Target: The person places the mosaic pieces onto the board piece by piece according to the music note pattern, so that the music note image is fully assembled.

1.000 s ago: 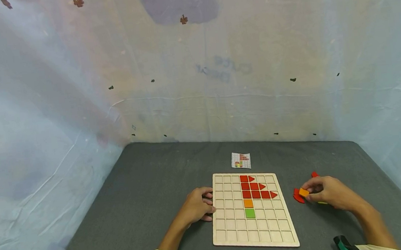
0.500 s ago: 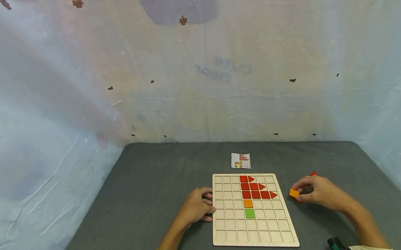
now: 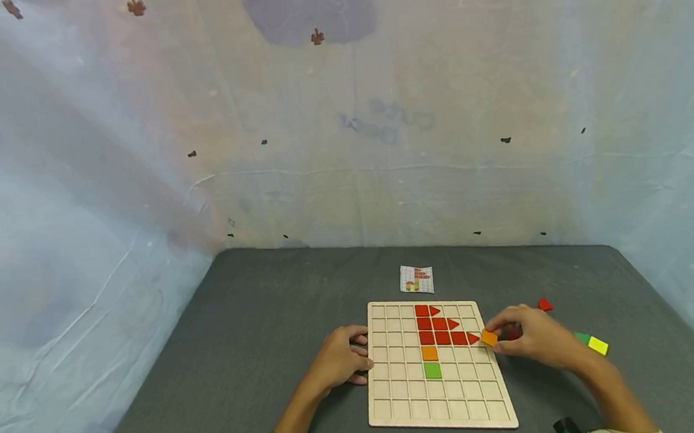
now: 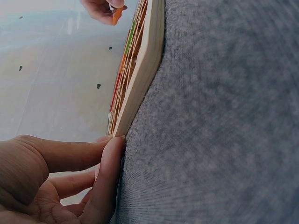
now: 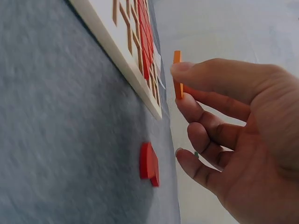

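Note:
A wooden grid board (image 3: 403,406) lies on the table, with red squares and red triangles, an orange square and a green square set in its cells. At its left edge my left hand (image 3: 340,356) holds the rim, thumb and fingertip pinching it in the left wrist view. Over the board's right edge, my right hand (image 3: 537,336) pinches an orange square tile (image 3: 489,338) between thumb and fingers. The right wrist view shows this tile raised above the board, seen edge-on. Red pieces (image 5: 148,163) lie on the cloth below that hand, partly hidden in the head view.
Behind the board lies a small printed pattern card (image 3: 416,279). On the right are a red piece (image 3: 545,304) and a yellow tile (image 3: 598,345) beside a green one (image 3: 582,338). A pale cloth wall (image 3: 346,202) rises behind the grey table (image 3: 278,286).
My right hand has moved left with the orange tile, from above the loose pieces to the board's right edge. The yellow and green tiles have come into view. My left hand has stayed put.

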